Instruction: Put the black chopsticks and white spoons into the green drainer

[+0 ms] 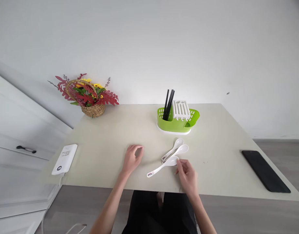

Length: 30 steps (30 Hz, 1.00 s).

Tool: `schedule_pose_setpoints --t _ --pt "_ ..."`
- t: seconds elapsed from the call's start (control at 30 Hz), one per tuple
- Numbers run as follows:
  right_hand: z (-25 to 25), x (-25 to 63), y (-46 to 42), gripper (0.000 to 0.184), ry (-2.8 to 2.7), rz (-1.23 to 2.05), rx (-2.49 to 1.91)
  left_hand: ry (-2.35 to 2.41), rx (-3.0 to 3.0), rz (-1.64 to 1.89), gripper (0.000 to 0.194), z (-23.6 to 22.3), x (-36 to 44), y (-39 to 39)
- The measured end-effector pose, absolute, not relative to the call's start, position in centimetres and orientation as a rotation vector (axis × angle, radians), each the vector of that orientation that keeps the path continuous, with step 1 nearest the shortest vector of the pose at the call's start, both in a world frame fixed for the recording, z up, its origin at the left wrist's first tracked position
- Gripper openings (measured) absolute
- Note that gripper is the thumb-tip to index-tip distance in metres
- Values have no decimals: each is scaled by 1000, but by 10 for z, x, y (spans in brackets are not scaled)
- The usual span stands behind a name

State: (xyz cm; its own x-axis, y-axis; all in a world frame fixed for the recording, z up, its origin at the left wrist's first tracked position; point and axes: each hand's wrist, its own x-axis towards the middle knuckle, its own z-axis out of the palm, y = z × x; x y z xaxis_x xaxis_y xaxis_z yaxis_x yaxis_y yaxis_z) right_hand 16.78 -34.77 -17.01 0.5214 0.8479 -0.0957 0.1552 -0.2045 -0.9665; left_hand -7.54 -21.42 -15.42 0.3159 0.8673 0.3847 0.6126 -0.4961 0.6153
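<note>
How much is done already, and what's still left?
The black chopsticks stand in the green holder, so they look done. The right hand is at the bowl of the nearest white spoon. The other two spoons lie on the table, outside the holder, so all three are probably left.

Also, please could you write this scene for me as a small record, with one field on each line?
left hand: holds nothing, fingers curled, left of the spoons
right hand: fingertips at the bowl of the nearest spoon; grip unclear
other spoons: two, white, behind the nearest spoon
holder: green, behind the spoons
in holder: black sticks, leaning slightly
table left: flowers in a wicker basket; white device with cable
table right: black phone, lying flat
</note>
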Motion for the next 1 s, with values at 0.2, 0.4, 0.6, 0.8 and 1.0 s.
schedule_pose_setpoints --t 0.2,0.4,0.6,0.8,1.0 --pt "-171 129 -336 47 -964 873 -1614 1176 2036 748 45 -142 -78 -228" --pt "-172 112 -330 44 -1033 906 -1573 1134 2088 698 45 -132 -78 -231" --pt "-173 109 -326 44 -1051 889 -1614 1159 2099 618 41 -134 -79 -231" --pt "-172 106 -321 44 -1081 892 -1648 1156 2144 537 29 -133 -82 -229" --pt "-174 102 -319 43 -1089 900 -1633 1076 2204 498 27 -133 -83 -228"
